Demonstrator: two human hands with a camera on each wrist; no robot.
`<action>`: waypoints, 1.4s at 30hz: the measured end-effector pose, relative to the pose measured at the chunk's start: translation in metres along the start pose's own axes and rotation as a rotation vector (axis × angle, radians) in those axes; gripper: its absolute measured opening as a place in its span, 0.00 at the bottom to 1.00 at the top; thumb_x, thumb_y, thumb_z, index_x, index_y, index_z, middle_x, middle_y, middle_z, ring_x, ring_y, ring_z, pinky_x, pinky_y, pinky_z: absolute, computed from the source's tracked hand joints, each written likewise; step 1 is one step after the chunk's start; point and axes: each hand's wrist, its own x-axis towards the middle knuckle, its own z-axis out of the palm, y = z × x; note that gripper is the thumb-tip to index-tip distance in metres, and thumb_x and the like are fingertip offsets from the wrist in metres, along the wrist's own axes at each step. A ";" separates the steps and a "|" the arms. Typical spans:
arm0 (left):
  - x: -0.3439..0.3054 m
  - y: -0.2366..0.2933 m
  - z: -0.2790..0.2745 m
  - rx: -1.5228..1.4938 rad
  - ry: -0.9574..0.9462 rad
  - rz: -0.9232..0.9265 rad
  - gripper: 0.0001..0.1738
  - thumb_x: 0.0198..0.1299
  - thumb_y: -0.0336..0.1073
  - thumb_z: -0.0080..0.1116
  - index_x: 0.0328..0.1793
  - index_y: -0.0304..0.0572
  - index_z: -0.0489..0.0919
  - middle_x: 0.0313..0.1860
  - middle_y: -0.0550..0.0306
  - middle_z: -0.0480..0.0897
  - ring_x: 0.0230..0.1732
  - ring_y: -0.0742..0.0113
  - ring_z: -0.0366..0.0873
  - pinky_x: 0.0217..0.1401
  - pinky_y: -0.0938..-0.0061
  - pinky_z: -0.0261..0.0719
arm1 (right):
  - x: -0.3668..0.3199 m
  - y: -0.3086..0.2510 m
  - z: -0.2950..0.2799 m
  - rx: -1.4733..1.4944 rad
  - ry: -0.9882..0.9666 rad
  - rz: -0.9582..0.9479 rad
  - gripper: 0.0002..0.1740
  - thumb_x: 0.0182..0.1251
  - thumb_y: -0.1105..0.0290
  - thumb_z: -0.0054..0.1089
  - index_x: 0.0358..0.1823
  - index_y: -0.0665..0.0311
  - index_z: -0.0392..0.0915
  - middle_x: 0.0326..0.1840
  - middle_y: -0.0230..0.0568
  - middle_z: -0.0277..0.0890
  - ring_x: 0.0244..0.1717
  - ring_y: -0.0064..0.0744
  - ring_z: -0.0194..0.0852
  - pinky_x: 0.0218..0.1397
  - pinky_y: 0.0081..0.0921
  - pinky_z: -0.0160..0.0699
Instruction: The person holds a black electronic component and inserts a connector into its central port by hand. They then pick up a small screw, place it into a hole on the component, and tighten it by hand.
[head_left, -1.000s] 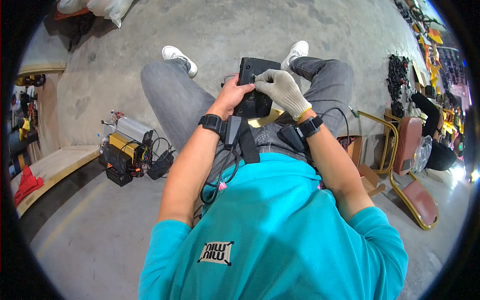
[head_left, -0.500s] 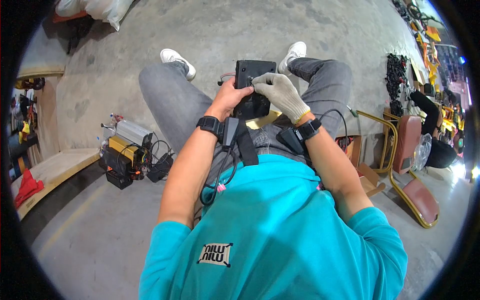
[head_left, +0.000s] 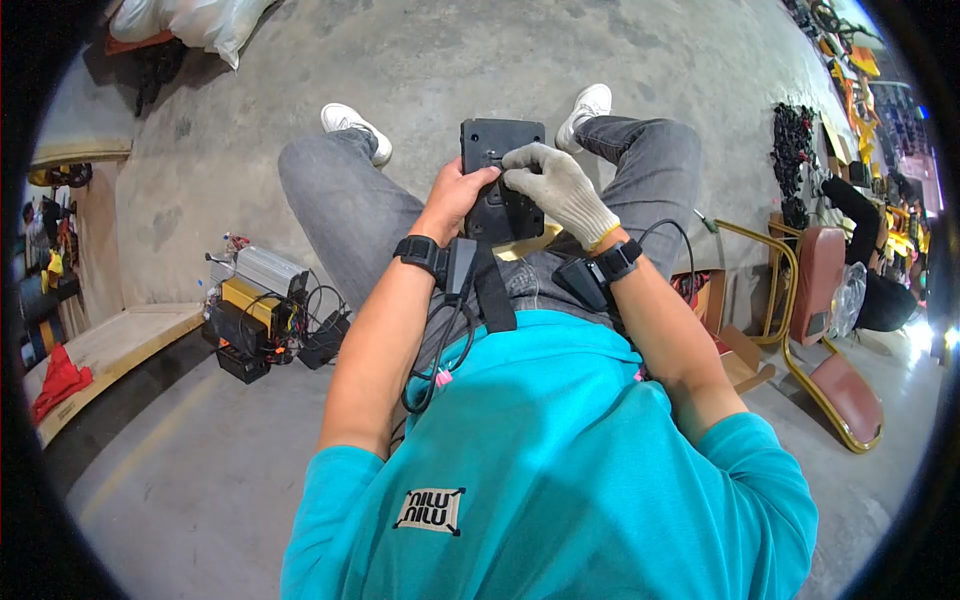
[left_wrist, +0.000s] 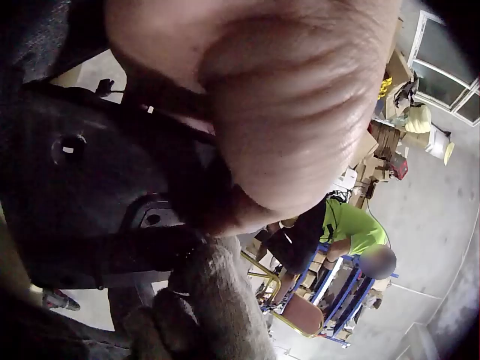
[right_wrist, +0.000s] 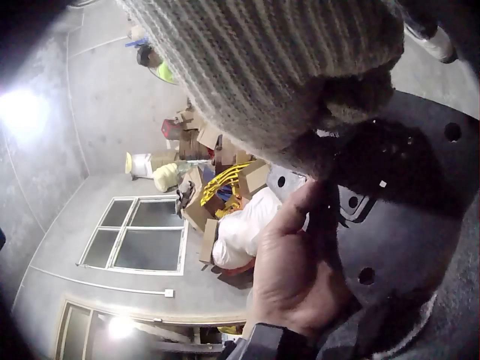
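A flat black case [head_left: 492,212] with round holes near its corners is held above my lap. My bare left hand [head_left: 450,200] grips its left side, the thumb lying over the face. My right hand [head_left: 560,188], in a whitish knit glove, has its fingers curled at the middle of that face, pinching a small part beside the left thumb. A raised bracket [right_wrist: 358,208] with a hole shows there in the right wrist view. The gloved fingers [left_wrist: 217,300] hide most of the pinched part, and I cannot tell its exact kind.
On the floor at left sits a metal-and-yellow electrical unit [head_left: 255,295] with loose cables. A gold-framed chair [head_left: 815,290] and an open cardboard box [head_left: 735,350] are at right. A person in a bright yellow-green shirt [left_wrist: 364,229] bends over in the left wrist view's background.
The case has shifted slightly left and its face has turned more toward the head camera. Both hands keep their places on it, the gloved fingers moving slightly at its middle.
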 end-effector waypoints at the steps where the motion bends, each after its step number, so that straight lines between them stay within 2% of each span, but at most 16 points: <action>1: -0.001 0.001 0.000 -0.051 0.006 0.000 0.16 0.61 0.34 0.61 0.54 0.34 0.79 0.43 0.55 0.85 0.40 0.68 0.83 0.45 0.73 0.82 | -0.001 0.000 0.000 0.007 0.012 0.016 0.19 0.61 0.64 0.62 0.49 0.69 0.82 0.42 0.51 0.85 0.44 0.39 0.85 0.50 0.30 0.79; 2: -0.001 0.001 0.000 -0.103 0.012 -0.001 0.15 0.61 0.34 0.60 0.51 0.33 0.79 0.41 0.54 0.85 0.37 0.68 0.84 0.41 0.73 0.82 | -0.002 -0.001 -0.002 0.007 0.011 0.016 0.19 0.61 0.64 0.62 0.49 0.69 0.82 0.42 0.51 0.85 0.44 0.39 0.85 0.50 0.30 0.79; 5: 0.000 0.001 -0.001 -0.179 0.007 -0.017 0.14 0.60 0.33 0.59 0.50 0.33 0.79 0.40 0.54 0.85 0.35 0.68 0.84 0.39 0.73 0.83 | -0.003 -0.008 -0.009 -0.064 0.064 0.067 0.19 0.61 0.67 0.60 0.52 0.69 0.80 0.41 0.50 0.84 0.39 0.37 0.85 0.48 0.29 0.80; 8: -0.002 0.004 -0.001 -0.222 -0.002 -0.035 0.14 0.60 0.33 0.58 0.50 0.33 0.78 0.40 0.53 0.85 0.35 0.68 0.84 0.39 0.72 0.84 | -0.003 -0.010 -0.017 0.116 0.003 0.162 0.19 0.63 0.71 0.56 0.54 0.71 0.79 0.39 0.47 0.83 0.36 0.33 0.83 0.44 0.28 0.80; 10: -0.002 0.006 -0.001 -0.227 -0.005 -0.038 0.14 0.60 0.33 0.58 0.50 0.33 0.78 0.40 0.53 0.85 0.35 0.67 0.84 0.39 0.72 0.84 | -0.005 -0.020 -0.025 0.151 -0.064 0.109 0.20 0.65 0.76 0.53 0.58 0.75 0.76 0.39 0.39 0.81 0.38 0.22 0.80 0.45 0.20 0.80; 17: 0.002 0.003 -0.003 -0.213 0.001 -0.062 0.13 0.61 0.35 0.57 0.49 0.36 0.79 0.39 0.54 0.85 0.34 0.66 0.85 0.37 0.71 0.85 | -0.008 -0.033 -0.028 0.179 -0.082 0.054 0.18 0.67 0.76 0.54 0.57 0.75 0.77 0.35 0.39 0.81 0.32 0.23 0.80 0.41 0.21 0.82; 19: -0.001 0.006 -0.003 -0.203 0.000 -0.064 0.13 0.61 0.35 0.58 0.49 0.36 0.79 0.38 0.55 0.85 0.33 0.66 0.85 0.37 0.71 0.85 | -0.010 -0.041 -0.026 0.270 -0.131 0.168 0.14 0.66 0.74 0.57 0.50 0.74 0.78 0.33 0.45 0.83 0.30 0.26 0.82 0.35 0.24 0.81; 23: -0.005 0.009 -0.001 -0.194 0.000 -0.077 0.12 0.59 0.35 0.60 0.46 0.36 0.79 0.36 0.56 0.85 0.31 0.69 0.83 0.34 0.73 0.83 | -0.014 -0.043 -0.022 0.131 -0.140 0.169 0.10 0.66 0.73 0.59 0.44 0.73 0.79 0.30 0.41 0.83 0.29 0.25 0.82 0.33 0.24 0.80; 25: -0.004 0.009 -0.001 -0.196 0.001 -0.074 0.11 0.59 0.35 0.60 0.45 0.36 0.79 0.36 0.56 0.85 0.31 0.69 0.83 0.34 0.73 0.82 | -0.012 -0.034 -0.016 0.002 -0.055 -0.030 0.09 0.66 0.71 0.61 0.39 0.72 0.79 0.28 0.36 0.82 0.28 0.24 0.81 0.32 0.23 0.78; 29: -0.006 0.010 -0.001 -0.210 0.002 -0.065 0.11 0.59 0.35 0.60 0.45 0.36 0.79 0.35 0.57 0.84 0.31 0.70 0.83 0.34 0.74 0.82 | -0.011 -0.029 -0.016 -0.001 0.041 -0.193 0.10 0.66 0.70 0.62 0.40 0.71 0.81 0.29 0.40 0.83 0.27 0.26 0.81 0.32 0.24 0.78; 31: -0.004 0.008 -0.001 -0.200 -0.005 -0.065 0.12 0.60 0.35 0.59 0.46 0.36 0.79 0.36 0.56 0.85 0.31 0.69 0.83 0.35 0.73 0.83 | -0.012 -0.040 -0.022 0.124 -0.037 0.035 0.11 0.65 0.69 0.62 0.43 0.70 0.81 0.31 0.45 0.83 0.27 0.29 0.82 0.34 0.26 0.79; 34: -0.003 0.008 -0.002 -0.188 -0.012 -0.062 0.12 0.61 0.35 0.58 0.47 0.37 0.79 0.36 0.56 0.85 0.32 0.68 0.84 0.36 0.72 0.84 | -0.011 -0.036 -0.023 0.113 -0.077 0.035 0.12 0.65 0.70 0.62 0.46 0.69 0.82 0.32 0.49 0.83 0.28 0.30 0.83 0.35 0.27 0.80; 38: -0.003 0.007 -0.002 -0.191 -0.012 -0.055 0.11 0.61 0.35 0.58 0.47 0.37 0.79 0.36 0.56 0.84 0.32 0.69 0.84 0.36 0.73 0.84 | -0.011 -0.026 -0.020 -0.007 -0.030 -0.130 0.11 0.64 0.72 0.62 0.45 0.69 0.82 0.33 0.46 0.84 0.29 0.31 0.84 0.36 0.27 0.80; 40: -0.004 0.008 -0.002 -0.197 -0.011 -0.054 0.11 0.61 0.35 0.58 0.47 0.37 0.78 0.36 0.56 0.84 0.32 0.69 0.84 0.36 0.73 0.84 | -0.013 -0.033 -0.021 -0.018 -0.027 -0.055 0.11 0.65 0.73 0.62 0.46 0.71 0.81 0.29 0.38 0.82 0.27 0.20 0.79 0.32 0.21 0.79; 41: -0.004 0.008 -0.001 -0.201 -0.013 -0.052 0.11 0.61 0.35 0.58 0.47 0.37 0.78 0.36 0.56 0.85 0.32 0.69 0.83 0.36 0.73 0.84 | -0.013 -0.032 -0.020 -0.018 -0.026 -0.055 0.11 0.65 0.73 0.62 0.46 0.71 0.81 0.29 0.38 0.82 0.27 0.20 0.79 0.32 0.21 0.79; 42: -0.004 0.008 -0.001 -0.201 -0.014 -0.052 0.11 0.61 0.35 0.58 0.47 0.37 0.78 0.36 0.56 0.85 0.32 0.69 0.83 0.36 0.73 0.84 | -0.013 -0.030 -0.020 -0.042 0.001 -0.094 0.10 0.64 0.72 0.63 0.44 0.70 0.81 0.31 0.43 0.83 0.30 0.31 0.82 0.36 0.26 0.80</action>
